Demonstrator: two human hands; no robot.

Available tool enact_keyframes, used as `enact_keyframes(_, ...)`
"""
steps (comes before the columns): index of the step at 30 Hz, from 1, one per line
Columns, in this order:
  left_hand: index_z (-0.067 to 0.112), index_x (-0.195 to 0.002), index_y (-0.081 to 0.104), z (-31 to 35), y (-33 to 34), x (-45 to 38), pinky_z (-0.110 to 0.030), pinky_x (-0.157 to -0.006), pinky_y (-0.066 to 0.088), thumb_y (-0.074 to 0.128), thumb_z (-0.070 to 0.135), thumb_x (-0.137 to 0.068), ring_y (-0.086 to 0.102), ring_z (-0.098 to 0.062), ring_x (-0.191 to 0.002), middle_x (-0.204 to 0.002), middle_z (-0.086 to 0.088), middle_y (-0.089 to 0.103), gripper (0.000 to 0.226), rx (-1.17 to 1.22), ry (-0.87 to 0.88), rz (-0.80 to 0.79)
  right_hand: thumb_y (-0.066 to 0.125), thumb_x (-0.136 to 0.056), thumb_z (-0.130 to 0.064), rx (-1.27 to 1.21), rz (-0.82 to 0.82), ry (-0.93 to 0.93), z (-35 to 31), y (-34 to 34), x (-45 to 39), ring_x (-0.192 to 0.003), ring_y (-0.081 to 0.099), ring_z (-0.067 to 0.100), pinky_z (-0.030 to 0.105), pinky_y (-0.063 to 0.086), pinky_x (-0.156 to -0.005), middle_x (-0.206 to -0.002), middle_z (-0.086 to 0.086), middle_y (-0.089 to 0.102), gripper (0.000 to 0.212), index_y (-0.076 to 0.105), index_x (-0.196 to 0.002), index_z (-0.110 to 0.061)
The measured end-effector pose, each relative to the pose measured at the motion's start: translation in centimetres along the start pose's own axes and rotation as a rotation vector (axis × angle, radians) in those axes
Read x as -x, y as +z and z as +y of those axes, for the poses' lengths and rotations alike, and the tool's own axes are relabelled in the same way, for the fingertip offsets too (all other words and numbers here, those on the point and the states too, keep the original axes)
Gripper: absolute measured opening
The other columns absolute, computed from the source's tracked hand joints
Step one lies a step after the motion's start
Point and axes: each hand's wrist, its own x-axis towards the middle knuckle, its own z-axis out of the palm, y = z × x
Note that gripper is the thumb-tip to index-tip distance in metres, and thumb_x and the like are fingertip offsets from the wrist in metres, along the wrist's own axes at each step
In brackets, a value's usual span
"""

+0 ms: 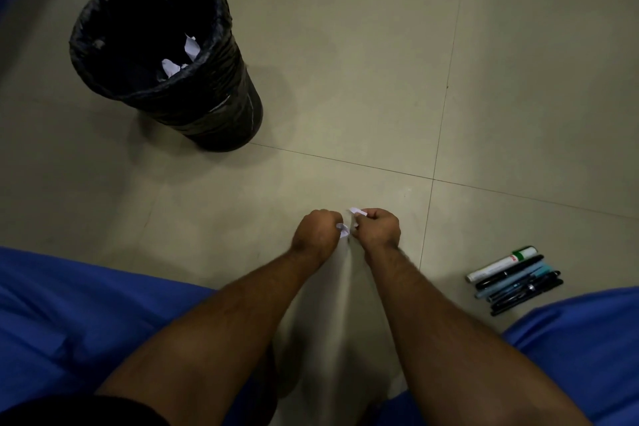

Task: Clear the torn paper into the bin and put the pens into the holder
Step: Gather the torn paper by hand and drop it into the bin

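Observation:
My left hand and my right hand are side by side low over the tiled floor, both closed. A small white paper scrap pokes out of the left fist. Another white paper scrap sticks up from the right fist. A black bin lined with a black bag stands at the upper left, well apart from the hands, with white paper pieces inside. Several pens and a white marker with a green cap lie bunched on the floor at the right. No holder is in view.
Blue fabric covers the lower left and blue fabric the lower right corner. Beige floor tiles with dark grout lines stretch between the bin, the hands and the pens.

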Motion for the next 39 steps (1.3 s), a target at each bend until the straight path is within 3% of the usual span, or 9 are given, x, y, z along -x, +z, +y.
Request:
enact_keyframes(3, 0.012, -0.081, 0.074, -0.3, -1.7, -0.1, -0.033, -0.076, 0.052, 0.049, 0.035, -0.078, 0.067, -0.031, -0.083, -0.087, -0.010, 0.074, 0.034, 0.147, -0.026, 0.141, 0.084, -0.075, -0.024, -0.151, -0.048, 0.074, -1.2, 0.9, 0.6, -0.076, 0.073, 0.031, 0.044, 0.062, -0.081, -0.077, 0.008, 0.076, 0.014, 0.076, -0.075, -0.013)
enact_keyframes(7, 0.015, -0.088, 0.076, 1.2, -6.7, -0.8, -0.023, -0.072, 0.049, 0.059, 0.027, -0.087, 0.069, -0.022, -0.084, -0.088, -0.006, 0.076, 0.021, 0.350, -0.068, 0.346, 0.073, -0.086, -0.003, -0.369, -0.163, 0.019, -7.4, 2.3, 2.5, -0.073, 0.066, 0.024, 0.035, 0.060, -0.075, -0.080, 0.014, 0.072, 0.005, 0.075, -0.090, 0.000)
enact_keyframes(12, 0.017, -0.074, 0.070, 2.1, -16.5, -0.8, -0.036, -0.062, 0.057, 0.061, 0.026, -0.083, 0.067, -0.021, -0.064, -0.068, 0.000, 0.070, 0.016, 0.563, -0.014, 0.699, 0.063, -0.091, 0.005, -0.517, -0.332, -0.160, -18.1, 5.3, 6.6, -0.072, 0.069, 0.017, 0.025, 0.061, -0.066, -0.088, 0.006, 0.072, 0.010, 0.070, -0.089, -0.003)
enact_keyframes(19, 0.016, -0.080, 0.069, 0.4, -29.6, 0.7, -0.032, -0.071, 0.052, 0.060, 0.025, -0.085, 0.065, -0.020, -0.076, -0.077, -0.002, 0.071, 0.014, 0.541, -0.069, 1.104, 0.076, -0.081, -0.011, -0.297, -0.426, -0.523, -29.6, 13.0, 12.1, -0.073, 0.073, 0.020, 0.047, 0.062, -0.077, -0.078, 0.006, 0.076, 0.004, 0.074, -0.079, -0.015)
enact_keyframes(22, 0.017, -0.095, 0.068, -1.8, -32.8, 0.6, -0.033, -0.074, 0.055, 0.059, 0.029, -0.086, 0.068, -0.022, -0.084, -0.088, -0.002, 0.073, 0.017, 0.478, -0.173, 1.083, 0.073, -0.079, -0.022, -0.107, -0.383, -0.643, -31.8, 15.8, 13.3, -0.077, 0.074, 0.019, 0.042, 0.062, -0.075, -0.080, -0.002, 0.076, 0.006, 0.075, -0.084, -0.019)
enact_keyframes(26, 0.014, -0.113, 0.064, -4.6, -35.1, 0.7, -0.035, -0.088, 0.051, 0.062, 0.018, -0.082, 0.064, -0.029, -0.104, -0.110, -0.009, 0.070, 0.031, 0.251, -0.298, 0.965, 0.071, -0.084, -0.028, 0.291, -0.311, -0.748, -32.8, 16.8, 14.5, -0.104, 0.068, 0.022, 0.026, 0.049, -0.085, -0.112, 0.000, 0.074, 0.030, 0.072, -0.113, -0.020)
enact_keyframes(31, 0.015, -0.106, 0.066, -6.1, -34.8, 2.2, -0.034, -0.080, 0.050, 0.060, 0.014, -0.082, 0.063, -0.032, -0.102, -0.111, -0.010, 0.067, 0.024, 0.164, -0.393, 0.872, 0.067, -0.086, -0.026, 0.264, -0.184, -0.819, -30.9, 17.1, 13.8, -0.103, 0.066, 0.026, 0.026, 0.046, -0.077, -0.112, 0.003, 0.070, 0.027, 0.071, -0.112, -0.022)
enact_keyframes(35, 0.022, -0.096, 0.063, -6.7, -30.9, 2.8, -0.034, -0.079, 0.052, 0.062, 0.022, -0.077, 0.063, -0.029, -0.095, -0.102, -0.003, 0.069, 0.018, 0.365, -0.515, 0.977, 0.071, -0.075, -0.015, 0.140, -0.009, -0.803, -27.8, 17.4, 12.9, -0.098, 0.061, 0.036, 0.035, 0.048, -0.086, -0.109, 0.014, 0.059, 0.035, 0.068, -0.110, -0.019)
enact_keyframes(39, 0.015, -0.101, 0.049, -7.8, -28.6, 1.5, -0.032, -0.078, 0.048, 0.071, 0.023, -0.074, 0.064, -0.032, -0.096, -0.103, -0.010, 0.067, 0.036, 0.885, -0.631, 1.177, 0.068, -0.075, -0.010, -0.097, -0.066, -0.646, -26.2, 18.8, 12.3, -0.094, 0.064, 0.031, 0.032, 0.048, -0.079, -0.112, 0.014, 0.062, 0.050, 0.051, -0.122, -0.016)
